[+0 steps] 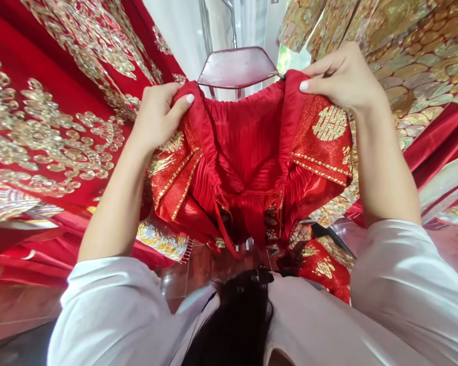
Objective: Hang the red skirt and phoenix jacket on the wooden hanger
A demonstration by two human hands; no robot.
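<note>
1. Pinching one shoulder edge of the red garment (pixel 248 134), the left hand (pixel 156 112) has its thumb on the near face and its fingers curled around behind.
2. The right hand (pixel 345 79) grips the other shoulder edge likewise, fingers closed together on the cloth.
3. The garment hangs open between both hands, in front of the person, just below a pinkish flat panel (pixel 238 66); whether the two touch, I cannot tell.
4. It looks soft and limp, with gathered fabric that should fold easily; smooth, shiny parts may slip, and its weight is probably modest.
5. The gold emblem (pixel 330 123) and beaded trim (pixel 320 169) seem stiffer and easier to snag, so the plain padded-looking shoulder edges are the better hold.
6. A sequined red fabric (pixel 49 127) lies to the left, a gold-patterned fabric (pixel 408 61) to the right.
</note>
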